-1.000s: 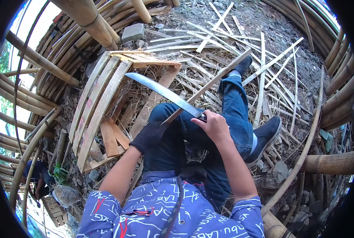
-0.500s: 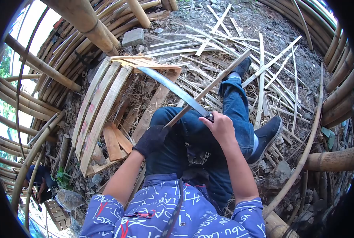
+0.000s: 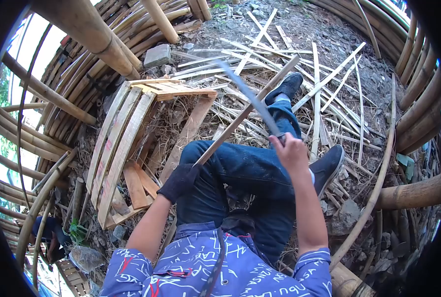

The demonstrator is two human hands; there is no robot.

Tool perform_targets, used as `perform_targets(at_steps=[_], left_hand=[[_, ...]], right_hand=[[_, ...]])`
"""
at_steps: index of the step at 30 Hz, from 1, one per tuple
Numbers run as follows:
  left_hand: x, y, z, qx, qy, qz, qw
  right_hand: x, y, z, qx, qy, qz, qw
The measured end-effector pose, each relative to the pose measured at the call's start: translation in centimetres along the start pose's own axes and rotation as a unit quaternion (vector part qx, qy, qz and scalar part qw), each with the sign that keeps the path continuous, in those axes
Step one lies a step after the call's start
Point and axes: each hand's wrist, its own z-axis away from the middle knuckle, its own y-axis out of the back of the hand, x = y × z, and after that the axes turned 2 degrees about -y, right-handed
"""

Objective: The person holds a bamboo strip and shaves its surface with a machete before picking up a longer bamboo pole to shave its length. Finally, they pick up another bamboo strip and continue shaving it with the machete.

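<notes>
In a dark glove, my left hand (image 3: pixel 180 182) is closed around the near end of a long bamboo strip (image 3: pixel 226 132). The strip slants up and away to the right, crossing over my bent knee toward my far shoe. My bare right hand (image 3: pixel 293 153) grips the dark handle of a machete (image 3: pixel 241 88). Its long blade points forward and to the left, blurred by motion, and overlaps the strip in this view. Both forearms are over my legs in blue jeans (image 3: pixel 252 161).
A slatted wooden crate (image 3: pixel 123 141) lies to my left. Split bamboo strips (image 3: pixel 315 94) litter the ground ahead. Thick bamboo poles (image 3: pixel 99 34) surround the spot, with a grey block (image 3: pixel 157 55) near one. Another person (image 3: pixel 52 232) is at the far lower left.
My right hand has moved right and the machete's blade has swung to point more forward. The strip's far end has shifted slightly left and closer. My left hand keeps its hold.
</notes>
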Motion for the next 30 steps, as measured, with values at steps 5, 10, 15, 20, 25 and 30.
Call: perform_targets(at_steps=[5,10,15,20,25,30], left_hand=[[2.3,1.3,-1.1,-0.041,0.132,0.087,0.986],[2.2,1.1,0.0,-0.043,0.100,0.037,0.993],[1.7,0.4,-0.5,-0.041,0.074,0.038,0.996],[2.5,1.0,-1.0,-0.055,0.164,0.120,0.978],[2.0,0.5,-0.4,-0.050,0.172,0.114,0.977],[1.6,0.0,-0.2,-0.026,0.082,0.079,0.993]], right_hand=[[-4.6,-3.6,2.8,-0.098,0.143,-0.047,0.984],[-4.0,-5.1,1.7,-0.090,0.146,-0.054,0.984],[-1.8,-5.1,1.6,-0.055,0.180,-0.010,0.982],[-0.3,-5.4,1.7,-0.005,0.209,0.034,0.977],[0.1,-5.5,1.5,0.004,0.222,0.029,0.975],[0.8,-5.3,1.7,0.013,0.223,0.049,0.974]])
